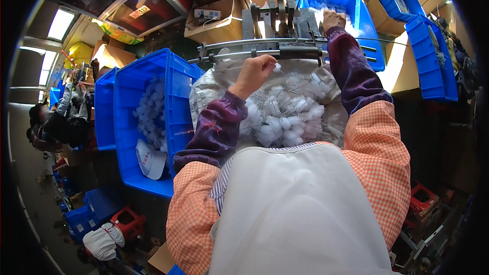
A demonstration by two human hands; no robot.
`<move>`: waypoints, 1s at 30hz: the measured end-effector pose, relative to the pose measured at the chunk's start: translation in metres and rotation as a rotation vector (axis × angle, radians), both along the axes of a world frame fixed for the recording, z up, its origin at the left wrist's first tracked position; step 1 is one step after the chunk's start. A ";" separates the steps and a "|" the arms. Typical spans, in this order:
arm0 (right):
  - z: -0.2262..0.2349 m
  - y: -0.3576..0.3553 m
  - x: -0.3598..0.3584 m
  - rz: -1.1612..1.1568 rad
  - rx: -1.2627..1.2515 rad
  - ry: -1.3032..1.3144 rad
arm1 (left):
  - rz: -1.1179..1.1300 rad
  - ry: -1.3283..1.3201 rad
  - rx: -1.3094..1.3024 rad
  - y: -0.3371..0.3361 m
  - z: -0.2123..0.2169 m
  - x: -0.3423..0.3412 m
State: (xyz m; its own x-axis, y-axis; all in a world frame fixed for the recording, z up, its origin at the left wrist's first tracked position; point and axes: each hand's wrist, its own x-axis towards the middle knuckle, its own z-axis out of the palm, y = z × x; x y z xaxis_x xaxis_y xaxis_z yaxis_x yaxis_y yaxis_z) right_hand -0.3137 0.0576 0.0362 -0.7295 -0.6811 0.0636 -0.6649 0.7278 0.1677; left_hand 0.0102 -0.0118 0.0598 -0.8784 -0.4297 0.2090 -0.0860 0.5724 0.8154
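Observation:
My left hand (254,74) is raised over a grey cloth (204,91), thumb and fingers pinched around a small translucent white piece (277,66). Beneath it a pile of white pieces (272,131) lies on the cloth, mixed with thin comb-like or spring-like pieces (298,104). My right hand (333,19) reaches past the bench fixture to the far blue bin (364,25), where more white pieces lie. Its fingers are curled closed; whatever they hold is hidden. A metal fixture with a horizontal rod (244,55) runs across the bench just beyond my left hand.
On the left stands a blue crate (175,91) holding white pieces and a white cap (151,160). Cardboard boxes (214,25) sit behind the bench to the left. More blue crates (430,58) stand at the right. Other people (104,242) are at the far left and lower left.

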 end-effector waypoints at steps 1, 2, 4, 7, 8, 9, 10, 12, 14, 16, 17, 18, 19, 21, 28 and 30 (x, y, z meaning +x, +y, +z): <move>0.001 0.007 -0.008 -0.130 -0.058 0.017 | 0.002 0.035 0.030 0.002 0.001 -0.003; 0.002 0.014 -0.014 -0.262 -0.116 0.035 | -0.005 0.070 0.044 0.006 0.002 -0.007; 0.008 0.029 0.004 -0.047 -0.247 -0.017 | -0.003 0.137 0.071 0.010 0.002 -0.013; 0.030 0.044 0.063 0.431 -0.396 -0.809 | 0.056 0.181 0.094 0.016 0.001 -0.022; 0.024 0.051 0.081 0.656 -0.544 -1.063 | 0.063 0.179 0.111 0.017 0.003 -0.026; 0.028 0.053 0.103 0.716 -0.585 -1.284 | 0.077 0.175 0.128 0.018 0.008 -0.028; 0.030 0.054 0.114 0.823 -0.531 -1.332 | 0.089 0.171 0.143 0.019 0.010 -0.029; 0.019 0.047 0.107 0.780 -0.446 -1.172 | 0.090 -0.049 0.044 0.017 0.012 -0.029; 0.007 0.032 0.086 0.541 -0.440 -0.939 | 0.075 -0.256 -0.128 0.015 0.004 -0.025; -0.011 0.016 0.063 0.403 -0.513 -0.451 | 0.024 -0.439 -0.375 0.011 -0.027 -0.019; -0.018 0.006 0.057 0.334 -0.507 -0.352 | -0.051 -0.525 -0.371 0.010 -0.036 -0.018; -0.023 -0.001 0.054 0.267 -0.498 -0.254 | -0.125 -0.611 -0.362 0.011 -0.045 -0.015; -0.030 -0.007 0.053 0.254 -0.465 -0.202 | -0.200 -0.696 -0.353 0.012 -0.054 -0.013; -0.036 -0.018 0.053 0.229 -0.403 -0.095 | -0.295 -0.736 -0.221 0.006 -0.078 -0.015; -0.044 -0.026 0.047 0.231 -0.423 -0.087 | -0.481 -0.814 -0.166 0.000 -0.079 -0.023; -0.043 -0.027 0.048 0.234 -0.411 -0.109 | -0.496 -0.827 -0.183 0.001 -0.082 -0.023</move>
State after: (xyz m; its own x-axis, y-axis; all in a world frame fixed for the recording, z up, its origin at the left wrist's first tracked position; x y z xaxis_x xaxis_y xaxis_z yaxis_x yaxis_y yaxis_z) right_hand -0.2660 0.0301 -0.0067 -0.5773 -0.7620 0.2935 -0.8162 0.5480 -0.1828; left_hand -0.0128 -0.0112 -0.0225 -0.8498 0.0055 -0.5270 -0.3057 0.8094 0.5014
